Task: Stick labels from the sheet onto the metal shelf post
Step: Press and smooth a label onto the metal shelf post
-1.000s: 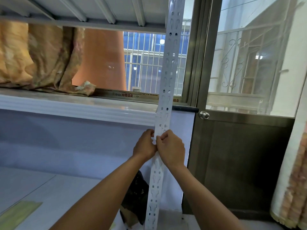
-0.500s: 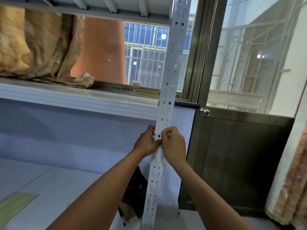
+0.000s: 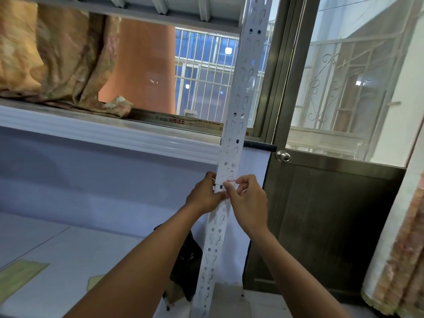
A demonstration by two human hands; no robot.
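We have both hands at the perforated metal shelf post [image 3: 238, 125], a pale slotted upright that runs from twelve o'clock to six through the middle of the view. Our left hand [image 3: 204, 196] wraps the post's left edge; whether it also pins something there we cannot tell. Our right hand [image 3: 246, 198] pinches with thumb and forefinger at the post's face, where a small white label [image 3: 229, 179] with a red mark lies against the metal. The fingertips [image 3: 227, 185] touch its lower edge, so we judge the label is being pressed down or smoothed.

A label like this is light, thin and floppy, and likely to curl or stick to itself, so we would hold it by one bare corner. It bridges the slots, so we would press on the solid strips between holes to avoid dimples. The post itself is rigid and smooth; its painted face should take adhesive well, though slot edges may be sharp. The label sheet is not in view.

The room around us is tight. A white shelf board [image 3: 110, 136] crosses at nine o'clock, with rumpled cloth [image 3: 57, 56] above it at ten. A dark door with a round knob [image 3: 282, 156] stands at three o'clock, a barred window above it.
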